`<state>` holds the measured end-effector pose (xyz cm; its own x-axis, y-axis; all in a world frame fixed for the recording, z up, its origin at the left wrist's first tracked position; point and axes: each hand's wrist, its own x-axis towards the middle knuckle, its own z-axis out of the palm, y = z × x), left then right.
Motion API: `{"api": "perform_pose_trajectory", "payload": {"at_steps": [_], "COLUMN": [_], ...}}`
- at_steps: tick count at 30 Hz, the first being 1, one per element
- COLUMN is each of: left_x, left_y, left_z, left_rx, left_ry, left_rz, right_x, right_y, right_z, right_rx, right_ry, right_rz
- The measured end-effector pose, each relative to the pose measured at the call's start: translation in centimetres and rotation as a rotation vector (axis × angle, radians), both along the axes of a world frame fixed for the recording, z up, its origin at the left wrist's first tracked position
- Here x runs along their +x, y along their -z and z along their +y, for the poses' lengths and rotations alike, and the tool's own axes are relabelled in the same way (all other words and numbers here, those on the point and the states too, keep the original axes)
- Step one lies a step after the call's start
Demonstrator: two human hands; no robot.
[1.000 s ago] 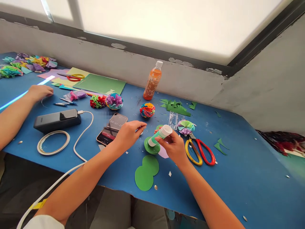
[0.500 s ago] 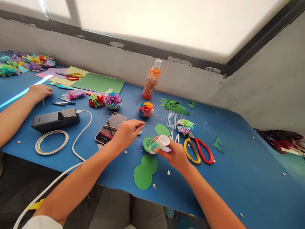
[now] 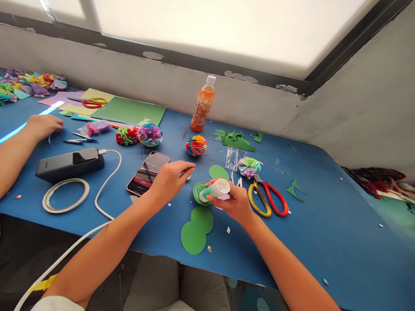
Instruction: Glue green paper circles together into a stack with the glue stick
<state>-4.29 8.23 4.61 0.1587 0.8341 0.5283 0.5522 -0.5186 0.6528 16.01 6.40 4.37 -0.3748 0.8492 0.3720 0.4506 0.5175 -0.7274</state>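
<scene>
My right hand (image 3: 234, 203) grips a green and white glue stick (image 3: 214, 190), tilted with its tip down on a green paper circle (image 3: 198, 193) on the blue table (image 3: 324, 233). A pale purple paper piece shows under the fingers. My left hand (image 3: 170, 178) is closed in a pinch on a small thing I cannot make out, just left of the circle. Another green circle (image 3: 218, 172) lies behind, and two overlapping green circles (image 3: 196, 230) lie in front near the table edge.
Red and yellow scissors (image 3: 267, 199), a folded paper flower (image 3: 248, 166), paper balls (image 3: 196, 145), an orange bottle (image 3: 202, 105), a phone (image 3: 148, 173), a power bank (image 3: 69, 163) with cable and a tape ring (image 3: 65, 195) lie around. Another person's hand (image 3: 43, 125) rests at left.
My right hand tipped the glue stick lower onto the green circle, uncovering the circle behind it. My left hand stays pinched in place. The view shifted slightly.
</scene>
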Motion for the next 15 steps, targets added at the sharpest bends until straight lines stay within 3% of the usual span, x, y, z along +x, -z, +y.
{"api": "perform_pose_trajectory", "payload": {"at_steps": [5,9,13,15], "left_x": [0.0,0.0,0.1,0.1], "left_y": [-0.1,-0.1,-0.1,-0.2], "left_z": [0.0,0.1,0.0,-0.1], "left_rx": [-0.021,-0.020,-0.009,-0.009], "left_ry": [-0.011,-0.014,0.005,0.012], "left_rz": [0.005,-0.005,-0.014,-0.014], "right_x": [1.8,2.9,1.8,0.5], "right_y": [-0.9,-1.7,-1.2,-0.6], "right_z": [0.0,0.1,0.3,0.3], "right_rx": [-0.033,0.013,0.106,0.081], "right_ry": [-0.027,0.028,0.169,0.167], "right_rz": [-0.045,-0.101,0.091,0.121]}}
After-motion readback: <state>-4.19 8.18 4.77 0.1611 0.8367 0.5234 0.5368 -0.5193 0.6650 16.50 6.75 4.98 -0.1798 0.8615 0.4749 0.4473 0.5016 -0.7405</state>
